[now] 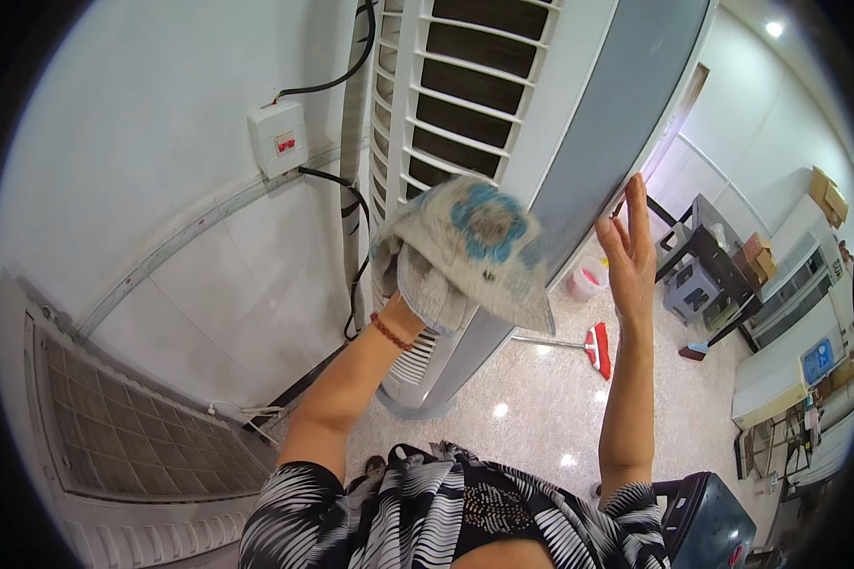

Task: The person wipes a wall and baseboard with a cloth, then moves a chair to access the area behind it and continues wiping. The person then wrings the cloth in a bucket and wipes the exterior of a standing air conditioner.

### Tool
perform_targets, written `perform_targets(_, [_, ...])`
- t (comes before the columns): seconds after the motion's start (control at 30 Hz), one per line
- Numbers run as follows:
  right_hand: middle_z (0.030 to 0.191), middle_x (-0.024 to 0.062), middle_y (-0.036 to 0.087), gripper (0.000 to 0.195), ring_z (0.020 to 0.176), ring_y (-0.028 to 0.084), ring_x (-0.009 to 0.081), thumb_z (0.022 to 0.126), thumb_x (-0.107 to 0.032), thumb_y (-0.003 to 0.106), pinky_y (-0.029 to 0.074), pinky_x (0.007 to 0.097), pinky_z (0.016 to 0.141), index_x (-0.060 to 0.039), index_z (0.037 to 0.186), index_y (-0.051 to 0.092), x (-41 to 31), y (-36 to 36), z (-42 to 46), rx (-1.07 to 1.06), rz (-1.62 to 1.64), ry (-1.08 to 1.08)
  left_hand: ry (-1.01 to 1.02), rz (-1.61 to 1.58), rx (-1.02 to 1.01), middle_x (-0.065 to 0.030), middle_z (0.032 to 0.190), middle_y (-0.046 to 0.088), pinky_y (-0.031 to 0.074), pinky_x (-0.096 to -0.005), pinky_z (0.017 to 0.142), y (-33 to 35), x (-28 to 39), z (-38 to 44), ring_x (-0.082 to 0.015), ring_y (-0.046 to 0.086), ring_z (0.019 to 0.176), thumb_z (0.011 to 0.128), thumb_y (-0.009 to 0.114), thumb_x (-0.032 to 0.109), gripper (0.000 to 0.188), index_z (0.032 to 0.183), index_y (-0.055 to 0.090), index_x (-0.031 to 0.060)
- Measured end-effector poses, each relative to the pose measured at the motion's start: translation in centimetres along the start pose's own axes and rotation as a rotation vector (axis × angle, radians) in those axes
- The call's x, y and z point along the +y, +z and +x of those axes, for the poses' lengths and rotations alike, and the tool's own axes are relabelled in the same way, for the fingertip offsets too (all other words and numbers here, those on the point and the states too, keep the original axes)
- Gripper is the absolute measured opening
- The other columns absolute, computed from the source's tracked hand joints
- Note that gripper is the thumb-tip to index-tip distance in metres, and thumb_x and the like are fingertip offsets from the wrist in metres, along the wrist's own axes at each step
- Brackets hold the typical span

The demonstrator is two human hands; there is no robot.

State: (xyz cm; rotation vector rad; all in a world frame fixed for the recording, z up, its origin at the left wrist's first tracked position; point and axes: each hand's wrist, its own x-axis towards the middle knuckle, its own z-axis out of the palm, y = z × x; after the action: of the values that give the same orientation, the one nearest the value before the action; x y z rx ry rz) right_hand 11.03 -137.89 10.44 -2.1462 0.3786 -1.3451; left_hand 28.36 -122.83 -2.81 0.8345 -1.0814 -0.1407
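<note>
A cream towelling cloth point(484, 249) with a blue flower covers most of my left hand point(407, 310), which holds it against the slatted front of a tall white floor-standing air conditioner point(583, 43). The cloth is slightly blurred and its loose corner hangs to the right. Dark gaps show between the white louvres point(470, 103) above it. My right hand point(632, 263) is raised at the far edge of the unit's grey side panel point(598, 135), thumb apart from the fingers. It holds nothing, and its fingertips appear to rest along that edge.
A switch box point(279, 139) with black cables is on the left wall. A red-and-white broom point(598, 351) lies on the floor near a bucket point(588, 279). A dark table point(719, 242), grey stools point(690, 288) and a black case point(715, 519) stand to the right.
</note>
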Motion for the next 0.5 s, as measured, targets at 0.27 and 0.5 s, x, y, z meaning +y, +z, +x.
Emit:
perform_targets(0.27, [0.153, 0.0126, 0.025, 0.077, 0.139, 0.03, 0.0304, 0.085, -0.048, 0.061, 0.033, 0.0483, 0.109, -0.0123, 0.147, 0.031, -0.6, 0.2, -0.1, 0.012, 0.018, 0.044, 0.008, 0.097, -0.106, -0.0102, 0.134, 0.043, 0.035, -0.0376, 0.108, 1.5, 1.1, 1.6, -0.0237, 0.041, 0.126, 0.095, 0.051, 0.024, 0.046, 0.135, 0.038, 0.0061])
perform_targets(0.5, [0.153, 0.013, 0.025, 0.071, 0.14, 0.028, 0.0281, 0.088, -0.035, 0.06, 0.031, 0.0482, 0.109, -0.0123, 0.148, 0.028, -0.8, 0.2, -0.1, -0.019, 0.018, 0.026, -0.183, -0.779, -0.18, -0.0102, 0.142, 0.038, 0.034, -0.037, 0.11, 1.2, -1.6, -2.7, -0.0232, 0.037, 0.132, 0.097, 0.04, 0.044, 0.055, 0.141, 0.033, 0.0113])
